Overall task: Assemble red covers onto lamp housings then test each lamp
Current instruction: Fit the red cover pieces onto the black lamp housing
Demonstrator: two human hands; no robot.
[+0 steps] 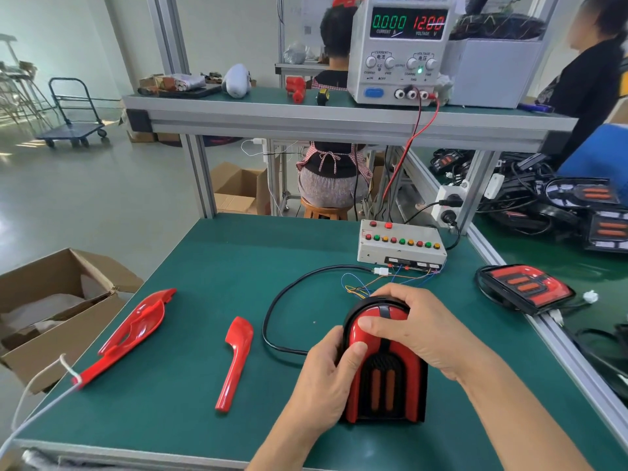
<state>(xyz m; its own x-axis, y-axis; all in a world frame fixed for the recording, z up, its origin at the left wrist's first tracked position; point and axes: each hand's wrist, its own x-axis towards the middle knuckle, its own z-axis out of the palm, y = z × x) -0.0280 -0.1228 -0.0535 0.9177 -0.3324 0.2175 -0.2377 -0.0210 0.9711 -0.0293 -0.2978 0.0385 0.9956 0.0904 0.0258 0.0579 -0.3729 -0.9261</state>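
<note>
While both hands bear on it, the lamp [384, 365] stands on the green table [190, 266] near its front edge, red cover [365, 329] already seated over the black housing. The left hand [323, 385] wraps the lamp's left flank, thumb pressed flat on the cover's left lobe; the right hand [418, 328] curls over the rounded far end, thumb on the top left of the cover. Both hands are grasping the lamp, so the cover lies directly under both thumbs, with the remaining fingers hidden behind the body.

Risk, in my judgement: uneven thumb pressure could leave one edge of the cover unclipped, or crack a tab; whether the right side is fully home cannot be told. The black cable [272, 321] loops just beside the left hand and runs to the white plug [382, 271] at the button box [401, 246]; twisting the lamp could strain that plug or the thin loose wires there.

Two spare red covers [234, 362] [132, 331] lie to the left, well apart. A finished lamp [526, 287] rests at the table's right edge. The power supply [401, 49] on the shelf reads zero current.
</note>
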